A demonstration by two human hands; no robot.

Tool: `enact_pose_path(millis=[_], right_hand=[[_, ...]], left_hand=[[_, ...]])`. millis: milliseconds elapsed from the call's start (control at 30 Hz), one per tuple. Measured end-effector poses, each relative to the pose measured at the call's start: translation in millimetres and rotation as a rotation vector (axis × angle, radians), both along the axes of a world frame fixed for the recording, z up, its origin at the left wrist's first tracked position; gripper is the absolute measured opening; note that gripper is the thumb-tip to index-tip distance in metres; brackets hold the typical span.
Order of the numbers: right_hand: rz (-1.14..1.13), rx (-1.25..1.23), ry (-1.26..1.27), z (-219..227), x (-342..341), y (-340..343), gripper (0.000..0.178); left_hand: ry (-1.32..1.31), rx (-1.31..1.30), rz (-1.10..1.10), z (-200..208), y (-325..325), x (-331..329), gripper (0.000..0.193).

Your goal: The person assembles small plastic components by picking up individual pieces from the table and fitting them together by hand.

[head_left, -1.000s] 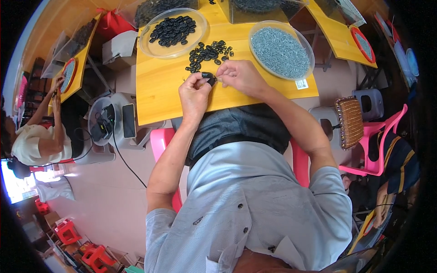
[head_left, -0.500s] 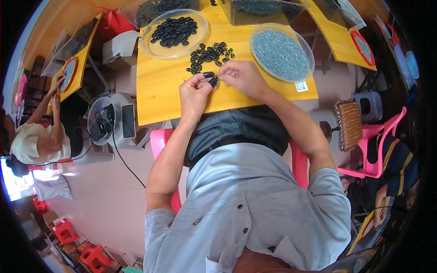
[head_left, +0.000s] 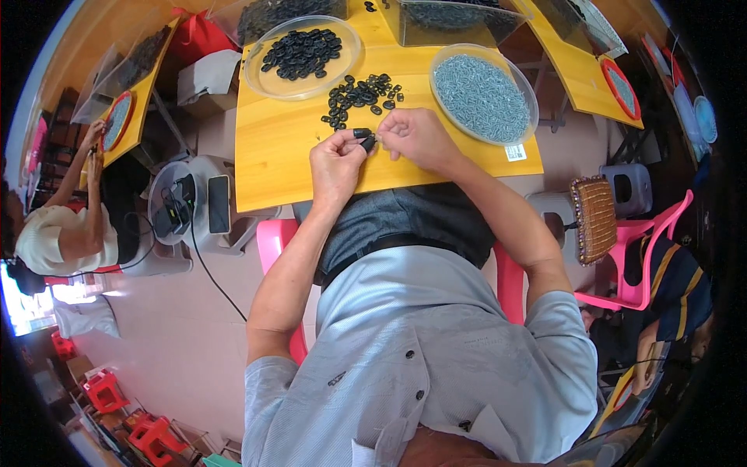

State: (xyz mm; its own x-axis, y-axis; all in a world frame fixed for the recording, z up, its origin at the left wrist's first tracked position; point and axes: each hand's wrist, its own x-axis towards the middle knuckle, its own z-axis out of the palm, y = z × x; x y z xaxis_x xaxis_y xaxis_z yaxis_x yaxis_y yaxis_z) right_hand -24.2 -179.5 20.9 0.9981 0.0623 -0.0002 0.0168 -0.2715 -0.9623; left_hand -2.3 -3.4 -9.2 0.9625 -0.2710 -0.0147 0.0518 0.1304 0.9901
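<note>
My left hand (head_left: pixel 334 167) is closed in a pinch above the yellow table (head_left: pixel 280 163), with black covers on the tips of its thumb and forefinger. Something small and dark shows at those fingertips, too small to name. Right beside it, my right hand (head_left: pixel 420 140) pinches too; whatever its fingers hold is hidden. Just beyond my hands lies a loose heap of small black oval pieces (head_left: pixel 362 95). More black pieces (head_left: pixel 303 54) fill part of a clear round tray (head_left: pixel 268 84) at the far left. Thin grey screw-like pieces (head_left: pixel 481 97) fill another round tray (head_left: pixel 535 117) at right.
Clear bins (head_left: pixel 459 35) of dark pieces stand along the table's far edge. At left are a phone (head_left: pixel 220 204) on a grey stool and a cable (head_left: pixel 206 268). A co-worker (head_left: pixel 66 233) sits left, another person (head_left: pixel 677 284) right, near a pink chair (head_left: pixel 642 265).
The view has shifted slightly. My two hands stay close together, still pinching; the right fingers have curled in a little more. Nothing is visibly picked up or put down.
</note>
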Motion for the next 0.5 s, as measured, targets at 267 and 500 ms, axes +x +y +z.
enact_pose_path(millis=[267,500], right_hand=[[0.017,0.026,0.059,6,1,-3,0.017],[-0.146,-0.563,-0.43,15,27,-16,0.013]], left_hand=[[-0.022,0.045,-0.026,-1,-1,3,0.015],[0.046,-0.221,0.132,-2,1,10,0.013]])
